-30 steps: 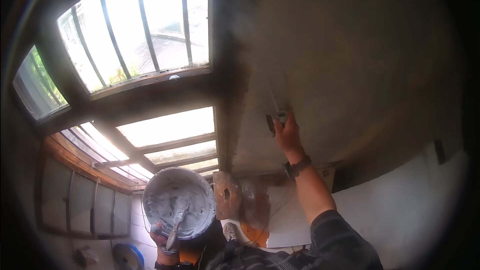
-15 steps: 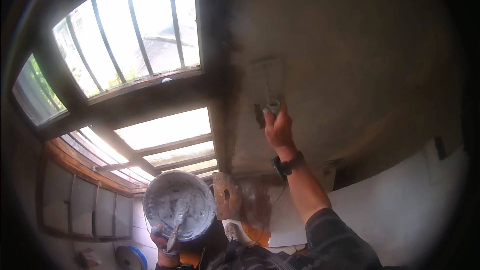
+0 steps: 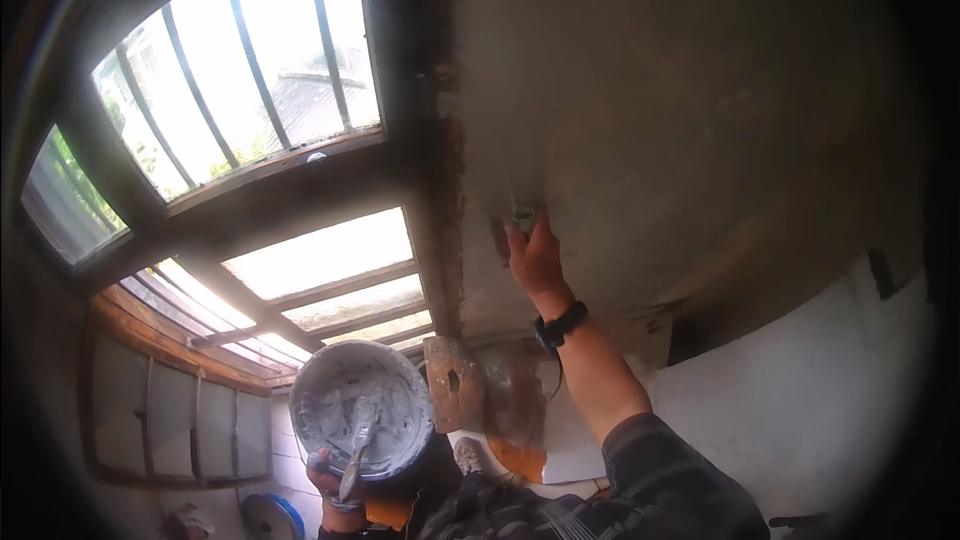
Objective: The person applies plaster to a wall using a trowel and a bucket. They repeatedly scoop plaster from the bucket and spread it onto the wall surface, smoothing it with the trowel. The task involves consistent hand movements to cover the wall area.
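Note:
My right hand (image 3: 537,258) is raised against the grey plastered wall (image 3: 680,140), its fingers wrapped round the handle of a plastering trowel (image 3: 523,217). The trowel's blade is dim and hard to make out against the wall. Low on the left, my left hand (image 3: 335,495) grips the near rim of a round bucket (image 3: 428,405) smeared inside with wet grey plaster. A plaster-coated scraper or brush (image 3: 364,435) leans in the bucket, its handle over the rim beside my left hand. Whether my fingers also hold that handle I cannot tell.
Barred windows (image 3: 250,60) in dark frames fill the left side. A worn wooden board with a hole (image 3: 452,385) stands right of the bucket. A shoe (image 3: 467,455) shows on the floor below. At the lower left lies a round blue-edged object (image 3: 275,517).
My right hand and the trowel sit slightly further left; the whole view has shifted a little too. The trowel's blade, earlier a visible rectangle, now barely shows. The left hand still holds the bucket.

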Motion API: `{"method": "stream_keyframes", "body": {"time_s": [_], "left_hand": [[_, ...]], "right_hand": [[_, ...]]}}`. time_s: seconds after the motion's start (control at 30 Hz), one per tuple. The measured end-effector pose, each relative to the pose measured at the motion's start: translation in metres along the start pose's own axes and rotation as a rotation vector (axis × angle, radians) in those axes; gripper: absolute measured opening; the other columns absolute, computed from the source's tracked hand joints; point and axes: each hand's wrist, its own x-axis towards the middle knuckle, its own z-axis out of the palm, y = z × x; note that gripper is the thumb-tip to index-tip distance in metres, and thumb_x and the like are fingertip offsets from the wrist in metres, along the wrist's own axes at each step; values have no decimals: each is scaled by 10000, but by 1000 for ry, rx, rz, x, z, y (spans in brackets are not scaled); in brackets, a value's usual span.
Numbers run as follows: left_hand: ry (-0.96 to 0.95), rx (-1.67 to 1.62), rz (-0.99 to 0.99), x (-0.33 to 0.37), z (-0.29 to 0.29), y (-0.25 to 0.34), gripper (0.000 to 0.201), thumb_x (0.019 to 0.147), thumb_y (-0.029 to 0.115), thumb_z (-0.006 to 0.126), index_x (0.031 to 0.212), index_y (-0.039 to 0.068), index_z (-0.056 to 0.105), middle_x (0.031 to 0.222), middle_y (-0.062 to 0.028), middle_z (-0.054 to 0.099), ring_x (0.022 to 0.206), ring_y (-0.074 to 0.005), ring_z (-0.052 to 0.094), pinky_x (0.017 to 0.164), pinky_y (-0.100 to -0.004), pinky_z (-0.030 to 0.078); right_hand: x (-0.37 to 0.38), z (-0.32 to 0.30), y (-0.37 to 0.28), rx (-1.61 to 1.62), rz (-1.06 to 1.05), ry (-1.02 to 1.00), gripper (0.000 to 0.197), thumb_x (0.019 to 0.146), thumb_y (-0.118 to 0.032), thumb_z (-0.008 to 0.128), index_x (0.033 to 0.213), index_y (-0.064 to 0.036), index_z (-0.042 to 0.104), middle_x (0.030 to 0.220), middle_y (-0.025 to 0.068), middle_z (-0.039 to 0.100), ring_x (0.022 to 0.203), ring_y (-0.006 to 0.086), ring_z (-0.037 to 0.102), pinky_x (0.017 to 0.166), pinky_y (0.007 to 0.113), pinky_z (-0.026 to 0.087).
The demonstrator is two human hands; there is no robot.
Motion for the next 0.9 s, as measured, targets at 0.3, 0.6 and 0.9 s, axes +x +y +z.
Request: {"method": "stream_keyframes", "body": {"time_s": [0.3, 0.6, 0.9], "left_hand": [[76, 201, 37, 9, -66, -17, 658, 730, 316, 517, 1326, 42, 465, 1266, -117, 531, 1154, -298, 525, 995, -424, 435], [-15, 55, -16, -9, -16, 1, 697, 718, 332, 538, 1349, 49, 448, 1295, -126, 520, 1172, -314, 515, 1013, -432, 417], [97, -6, -28, -7, -38, -3, 677, 725, 330, 531, 1313, 2, 460, 1252, -130, 539, 1121, -307, 545, 990, -417, 433]], "right_hand": [[17, 5, -13, -3, 20, 18, 377, 919, -196, 577, 1225, -4, 467, 906, 171, 666, 837, 343, 667, 733, 403, 519], [9, -5, -32, 204, 7, -30, 440, 923, -154, 559, 1301, 31, 431, 1056, 250, 631, 948, 433, 619, 801, 453, 498], [-27, 29, -18, 202, 331, -83, 507, 925, -176, 526, 1349, 47, 358, 1077, 270, 615, 998, 433, 608, 833, 447, 493]]}}
